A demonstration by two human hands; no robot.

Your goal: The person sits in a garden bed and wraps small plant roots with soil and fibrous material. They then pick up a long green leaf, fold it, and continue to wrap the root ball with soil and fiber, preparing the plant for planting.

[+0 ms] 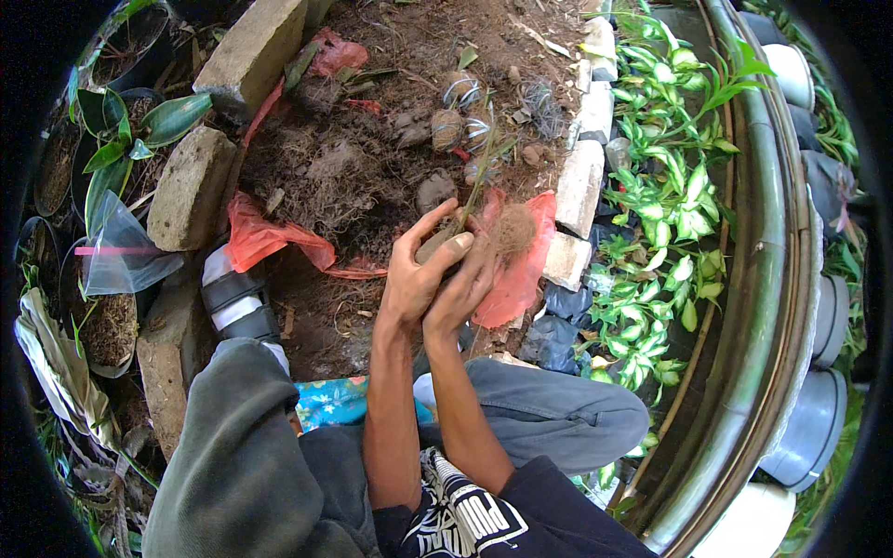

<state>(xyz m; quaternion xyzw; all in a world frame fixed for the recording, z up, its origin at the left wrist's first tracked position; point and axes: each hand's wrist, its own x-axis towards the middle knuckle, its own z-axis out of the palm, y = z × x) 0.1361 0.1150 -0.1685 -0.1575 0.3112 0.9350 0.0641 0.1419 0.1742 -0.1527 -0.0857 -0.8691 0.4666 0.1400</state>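
Observation:
My left hand [407, 276] and my right hand [463, 287] are cupped together around a brown clump of soil [434, 247], pressing it from both sides. A thin green plant stem [480, 171] rises at a slant from between the thumbs. The underside of the clump is hidden by my palms. Just right of my fingers, a tangle of brown fibre [515, 229] rests on a piece of red plastic sheet [513, 296]. Beyond the fingertips sits a rounded soil ball [437, 192], with several fibre-wrapped balls [446, 130] bound in pale string farther off.
Loose dark soil and fibre [342, 178] fill the bed ahead, beside another red plastic sheet [261, 234]. Stone blocks [192, 188] edge its left; pale bricks [580, 188] edge its right. Variegated leafy plants [656, 209] and a bamboo rail [764, 314] stand farther right. A clear plastic bag [129, 247] lies left.

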